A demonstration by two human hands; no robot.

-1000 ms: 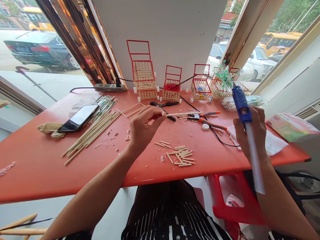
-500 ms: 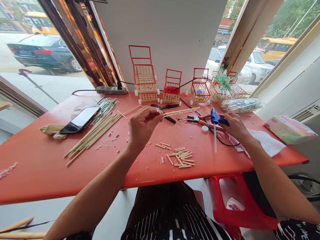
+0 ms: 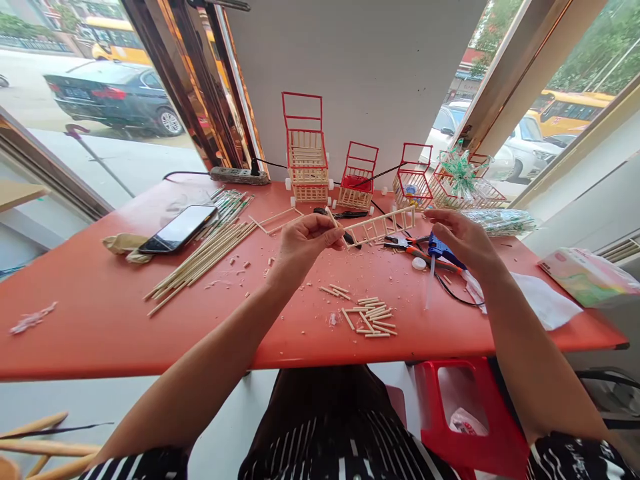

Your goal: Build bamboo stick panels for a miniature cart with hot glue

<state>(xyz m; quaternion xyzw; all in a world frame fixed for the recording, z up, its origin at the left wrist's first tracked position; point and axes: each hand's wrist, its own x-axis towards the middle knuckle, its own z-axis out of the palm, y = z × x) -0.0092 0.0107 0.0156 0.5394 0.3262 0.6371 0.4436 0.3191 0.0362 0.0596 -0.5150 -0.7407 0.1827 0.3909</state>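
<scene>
My left hand pinches one end of a small ladder-like frame of thin wooden sticks, raised above the table and turned so its rungs show. To the right, my right hand has its fingers stretched toward the frame's far end, apart from it. Just below those fingers is a blue hot glue gun, its clear glue stick hanging toward me. Short cut sticks lie in a loose pile nearer the table edge. Orange-handled pliers rest beside the gun, with a white round cap.
Small stick-built carts with red handles line the wall. Left are long sticks, a phone and another stick frame. A tissue pack and white sheet lie right; a red stool stands below.
The frame in my left hand has turned from edge-on to showing its rungs. My right hand has let go of the glue gun and opened. The whole view has shifted slightly.
</scene>
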